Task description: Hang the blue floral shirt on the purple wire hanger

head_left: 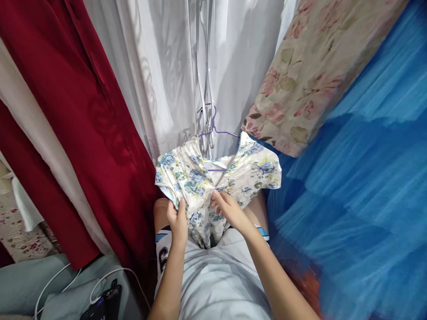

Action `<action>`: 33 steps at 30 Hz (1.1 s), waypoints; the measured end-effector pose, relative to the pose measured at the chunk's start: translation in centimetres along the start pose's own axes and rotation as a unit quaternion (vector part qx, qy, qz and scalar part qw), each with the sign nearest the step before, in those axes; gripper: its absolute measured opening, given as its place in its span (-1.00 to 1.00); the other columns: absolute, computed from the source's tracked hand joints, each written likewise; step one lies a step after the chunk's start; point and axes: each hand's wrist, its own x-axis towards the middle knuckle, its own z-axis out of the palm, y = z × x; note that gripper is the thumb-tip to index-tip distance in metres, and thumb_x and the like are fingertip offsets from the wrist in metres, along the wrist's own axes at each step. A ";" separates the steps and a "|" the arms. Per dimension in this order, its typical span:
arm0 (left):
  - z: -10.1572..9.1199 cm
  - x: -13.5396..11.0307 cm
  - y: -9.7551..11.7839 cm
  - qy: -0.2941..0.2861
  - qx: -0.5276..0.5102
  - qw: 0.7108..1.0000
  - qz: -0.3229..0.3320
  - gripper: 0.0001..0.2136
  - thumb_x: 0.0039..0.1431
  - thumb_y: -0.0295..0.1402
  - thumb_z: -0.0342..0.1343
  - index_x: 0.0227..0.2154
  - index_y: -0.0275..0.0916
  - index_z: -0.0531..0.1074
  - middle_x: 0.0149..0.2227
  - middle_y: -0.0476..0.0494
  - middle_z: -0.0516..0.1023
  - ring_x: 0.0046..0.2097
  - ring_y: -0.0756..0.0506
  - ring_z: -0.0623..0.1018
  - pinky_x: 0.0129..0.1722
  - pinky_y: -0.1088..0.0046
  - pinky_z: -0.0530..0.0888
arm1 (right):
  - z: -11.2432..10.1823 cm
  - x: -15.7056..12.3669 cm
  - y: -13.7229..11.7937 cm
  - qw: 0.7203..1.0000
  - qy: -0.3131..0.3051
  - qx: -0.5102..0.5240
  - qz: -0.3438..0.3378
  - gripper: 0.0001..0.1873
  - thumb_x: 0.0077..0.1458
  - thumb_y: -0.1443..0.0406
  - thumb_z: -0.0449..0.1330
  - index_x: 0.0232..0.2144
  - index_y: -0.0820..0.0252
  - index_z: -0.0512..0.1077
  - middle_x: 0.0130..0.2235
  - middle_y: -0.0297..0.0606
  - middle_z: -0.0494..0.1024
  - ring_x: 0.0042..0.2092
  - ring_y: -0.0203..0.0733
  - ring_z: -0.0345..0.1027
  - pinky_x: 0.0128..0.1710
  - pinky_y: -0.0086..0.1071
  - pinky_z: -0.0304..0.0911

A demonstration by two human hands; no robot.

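Note:
A white floral blouse (196, 178) with blue and yellow flowers hangs on a purple wire hanger (214, 126) in front of me. Its lower part falls between my knees and gathers over my lap. My left hand (178, 218) pinches the blouse's side below the left sleeve, thumb on top of the cloth. At the front, below the V neckline, my right hand (227, 206) touches the fabric with its fingertips bent in. The cloth hides what those fingertips hold. The hanger's hook is at a white scrolled metal stand (202, 111).
White curtains (167, 66) hang behind the stand. Red cloth (110, 146) drapes at the left. A floral cloth (293, 84) and a blue ruffled tulle skirt (360, 186) fill the right. At lower left, a white cable (123, 269) and a black device (105, 302) lie on a grey surface.

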 end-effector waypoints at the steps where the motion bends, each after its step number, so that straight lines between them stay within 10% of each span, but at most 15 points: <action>1: 0.1 -0.2 0.1 -0.005 0.007 1.000 0.005 -0.68 0.18 -0.19 0.20 -0.05 -0.21 0.46 0.00 -0.21 0.54 0.10 -0.21 0.49 0.10 0.31 0.41 | 0.5 0.5 -0.2 1.000 -0.006 0.005 0.002 -0.59 0.21 -0.03 0.06 -0.46 0.13 0.35 -0.49 -0.25 0.50 -0.50 -0.15 0.31 -0.49 -0.31 0.18; 5: 0.0 -1.0 0.4 -0.003 0.031 0.999 0.033 -0.66 0.22 -0.21 0.15 -0.01 -0.25 0.39 -0.01 -0.26 0.51 0.07 -0.19 0.50 0.09 0.28 0.42 | 0.7 1.4 -0.9 0.999 0.018 0.046 -0.021 -0.62 0.24 0.02 0.02 -0.47 0.15 0.31 -0.58 -0.35 0.39 -0.56 -0.26 0.19 -0.52 -0.38 0.10; 10: 0.7 -1.4 0.8 0.098 0.092 0.957 0.257 -0.46 0.05 -0.34 0.30 0.06 -0.21 0.21 0.10 -0.32 0.32 0.14 -0.20 0.41 0.16 0.17 0.35 | -0.4 0.4 -2.2 0.990 -0.010 0.138 0.035 -0.69 0.13 0.12 0.09 -0.54 0.18 0.37 -0.68 -0.37 0.34 -0.64 -0.33 0.07 -0.60 -0.41 -0.05; 16: 4.9 -1.6 0.2 -0.244 0.207 0.931 0.176 -0.88 0.12 -0.47 0.15 -0.27 -0.21 0.41 -0.33 -0.08 0.50 -0.28 -0.07 0.51 -0.23 0.44 0.43 | -0.3 -0.1 -2.7 0.982 -0.063 0.167 0.056 -0.69 0.09 0.16 0.11 -0.54 0.22 0.47 -0.74 -0.35 0.33 -0.69 -0.35 0.02 -0.64 -0.41 -0.14; 22: 6.4 -1.3 1.2 -0.306 0.254 0.892 0.216 -0.95 0.15 -0.49 0.08 -0.38 -0.21 0.37 -0.35 -0.10 0.49 -0.29 -0.06 0.50 -0.24 0.46 0.39 | -2.2 2.8 -4.3 0.966 -0.063 0.240 0.066 -0.74 -0.01 0.17 0.22 -0.48 0.30 0.51 -0.74 -0.41 0.27 -0.70 -0.42 -0.08 -0.67 -0.43 -0.27; 33: 9.8 -3.2 3.2 -0.417 0.516 0.722 0.196 -0.74 0.00 -0.57 0.07 -0.20 -0.27 0.43 -0.19 -0.33 0.56 -0.23 -0.29 0.58 -0.26 0.24 0.45 | -5.5 11.5 -12.7 0.953 0.020 0.302 -0.013 -0.89 -0.01 0.37 0.16 -0.48 0.35 0.45 -0.72 -0.46 0.16 -0.67 -0.45 -0.21 -0.69 -0.46 -0.32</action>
